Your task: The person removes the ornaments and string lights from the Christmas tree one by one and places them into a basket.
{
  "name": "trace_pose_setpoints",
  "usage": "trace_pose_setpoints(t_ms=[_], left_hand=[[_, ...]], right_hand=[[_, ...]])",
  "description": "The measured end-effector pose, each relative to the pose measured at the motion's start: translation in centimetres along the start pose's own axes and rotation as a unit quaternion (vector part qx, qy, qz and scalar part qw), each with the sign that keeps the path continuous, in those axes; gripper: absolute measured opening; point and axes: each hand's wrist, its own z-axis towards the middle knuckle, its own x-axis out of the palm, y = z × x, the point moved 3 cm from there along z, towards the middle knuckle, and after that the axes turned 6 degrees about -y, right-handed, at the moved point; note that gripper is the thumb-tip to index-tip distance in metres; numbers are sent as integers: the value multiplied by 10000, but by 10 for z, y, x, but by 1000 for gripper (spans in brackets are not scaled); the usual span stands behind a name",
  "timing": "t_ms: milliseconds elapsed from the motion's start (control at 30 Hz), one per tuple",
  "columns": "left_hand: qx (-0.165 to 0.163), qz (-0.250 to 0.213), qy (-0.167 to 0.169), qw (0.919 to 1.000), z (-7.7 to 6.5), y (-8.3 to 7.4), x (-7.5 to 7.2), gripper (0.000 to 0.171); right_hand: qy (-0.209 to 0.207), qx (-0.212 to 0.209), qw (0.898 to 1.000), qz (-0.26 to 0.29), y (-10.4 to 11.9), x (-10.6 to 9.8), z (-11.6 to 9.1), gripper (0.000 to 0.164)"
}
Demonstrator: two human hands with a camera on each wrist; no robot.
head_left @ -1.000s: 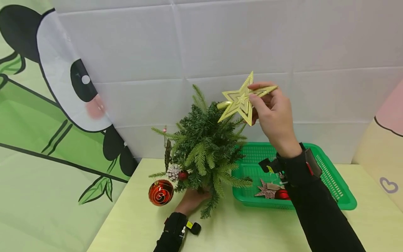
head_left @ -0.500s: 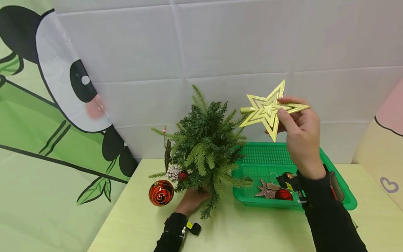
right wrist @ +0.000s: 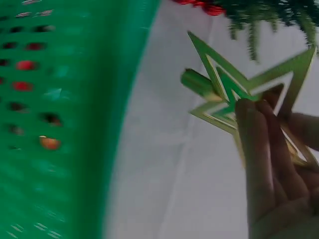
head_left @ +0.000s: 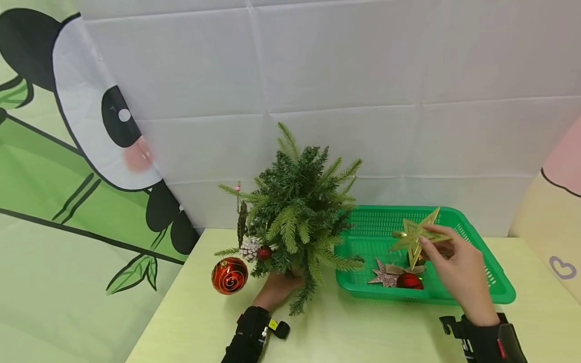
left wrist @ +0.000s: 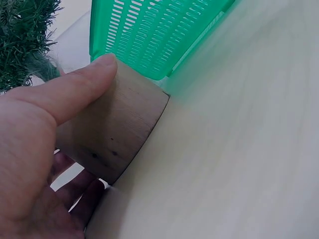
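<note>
1. Hands: I read them as well apart, each occupied. Clock directions follow the head view.

2. Left hand (head_left: 278, 290): at 6 o'clock on the small tree (head_left: 295, 212), partly hidden under its branches. My left wrist feed shows thumb and fingers clasped around the wooden base (left wrist: 119, 124), which stands on the table (head_left: 336, 333). I judge this low grip to be for steadiness: it secures the tree without disturbing the foliage.

3. Right hand (head_left: 463, 262): pinches the gold star (head_left: 414, 237) between thumb and fingers at its 3 o'clock point. The socket tube (head_left: 398, 234) faces 9 o'clock, towards the tree. I take the grip at the opposite point as a way of leaving that tube unobstructed.

4. Star position: 3 o'clock from the tree, against the green basket (head_left: 497, 267) in the head view. I cannot fix its height above the basket floor.

5. Basket: it holds a glittered star (head_left: 384, 275) and a red ball (head_left: 410, 281), presumably set right for short reach.

6. Load: the large bauble (head_left: 229, 276) and white pinecone (head_left: 250, 248) sit around 8 o'clock on the tree; I judge the one-sided weight another reason to brace the base.
</note>
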Motion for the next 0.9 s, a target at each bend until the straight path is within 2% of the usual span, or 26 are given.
trace_pose_setpoints(t_ms=[100, 200, 300, 400, 467, 567, 733, 900], left_hand=[[-95, 54, 49, 9999, 2, 4, 0, 27], [-199, -6, 123, 9997, 2, 9, 2, 26], [-279, -151, 140, 9994, 3, 10, 3, 24], [-281, -184, 124, 9994, 4, 9, 4, 36], [-294, -169, 123, 9993, 5, 8, 4, 44], [-249, -121, 140, 9995, 5, 8, 4, 45], [-172, -55, 133, 9997, 5, 7, 4, 44], [-77, 253, 55, 9996, 5, 6, 3, 37]], right_hand=[[546, 170, 9970, -530, -39, 16, -5, 43], [992, 293, 9906, -896, -61, 27, -7, 46], [1446, 408, 9849, -857, -58, 29, -7, 42], [1945, 525, 9772, -668, -44, 27, -9, 39], [2123, 549, 9729, -734, -38, 27, -10, 36], [2234, 525, 9695, -863, -37, 27, -12, 33], [2173, 396, 9669, -1280, -43, 25, -13, 32], [2374, 520, 9513, -1898, -47, 21, -11, 36]])
